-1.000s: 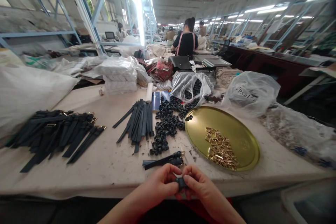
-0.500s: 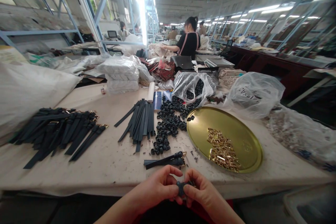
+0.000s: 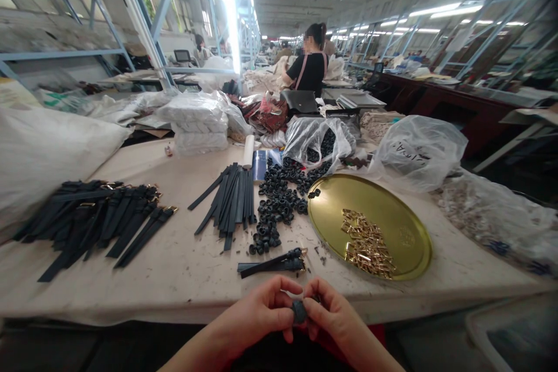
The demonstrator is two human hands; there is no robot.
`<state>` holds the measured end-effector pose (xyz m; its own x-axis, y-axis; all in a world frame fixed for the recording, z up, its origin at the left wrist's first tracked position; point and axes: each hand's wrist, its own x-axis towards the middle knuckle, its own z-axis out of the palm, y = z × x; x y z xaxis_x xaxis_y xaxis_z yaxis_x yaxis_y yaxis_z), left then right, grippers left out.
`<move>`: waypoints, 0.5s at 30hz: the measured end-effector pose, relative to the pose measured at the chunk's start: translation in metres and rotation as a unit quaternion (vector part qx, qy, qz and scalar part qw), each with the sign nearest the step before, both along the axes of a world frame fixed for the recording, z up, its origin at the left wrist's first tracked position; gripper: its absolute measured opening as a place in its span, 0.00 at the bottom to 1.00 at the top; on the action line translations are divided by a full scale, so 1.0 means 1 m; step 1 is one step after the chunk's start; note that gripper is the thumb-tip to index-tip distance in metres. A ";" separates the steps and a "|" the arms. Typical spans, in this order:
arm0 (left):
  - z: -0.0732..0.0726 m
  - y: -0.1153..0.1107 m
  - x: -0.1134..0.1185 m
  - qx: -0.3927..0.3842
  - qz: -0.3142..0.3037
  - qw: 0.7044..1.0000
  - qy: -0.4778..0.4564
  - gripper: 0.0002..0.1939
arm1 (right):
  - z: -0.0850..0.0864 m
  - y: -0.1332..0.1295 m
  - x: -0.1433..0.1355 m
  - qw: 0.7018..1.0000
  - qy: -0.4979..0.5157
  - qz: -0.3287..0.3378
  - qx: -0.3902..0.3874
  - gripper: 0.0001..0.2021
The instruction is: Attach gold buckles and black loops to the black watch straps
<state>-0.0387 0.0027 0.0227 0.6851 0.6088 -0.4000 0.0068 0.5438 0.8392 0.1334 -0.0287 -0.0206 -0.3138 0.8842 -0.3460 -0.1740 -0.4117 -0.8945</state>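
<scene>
Just past the table's front edge, my left hand (image 3: 272, 311) pinches a dark leather strap (image 3: 299, 311) between thumb and fingers. My right hand (image 3: 325, 305) closes on the same piece from the other side. Only a short, folded-looking part of it shows; the fingers cover the rest. Directly beyond my hands lie a few dark straps with gold buckles (image 3: 272, 263). Behind them spreads a heap of small black strap loops (image 3: 279, 203). Gold buckles (image 3: 369, 247) are piled on a round gold tray (image 3: 405, 209) to the right.
Plain dark strips (image 3: 229, 200) lie fanned at mid-table, and a pile of buckled straps (image 3: 98, 215) sits at left. A clear bag (image 3: 305, 136) of loops and another plastic bag (image 3: 418, 154) stand behind the tray. A person in black (image 3: 310, 67) works farther back.
Both hands stay together on the strap while the fingers shift slightly and the held piece turns a little. The camera view has moved slightly. The person farther back has drawn an arm in.
</scene>
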 end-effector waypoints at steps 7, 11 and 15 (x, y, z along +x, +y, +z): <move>-0.023 -0.002 0.005 0.082 0.033 0.991 0.098 0.17 | 0.000 0.000 0.003 0.911 -0.337 0.016 0.238 0.03; -0.021 -0.002 0.000 0.125 -0.023 0.974 0.187 0.09 | -0.003 -0.003 0.002 0.921 -0.327 0.030 0.207 0.05; -0.010 0.001 -0.007 0.150 -0.105 0.949 0.257 0.11 | 0.002 -0.008 0.006 0.957 -0.244 0.054 0.150 0.12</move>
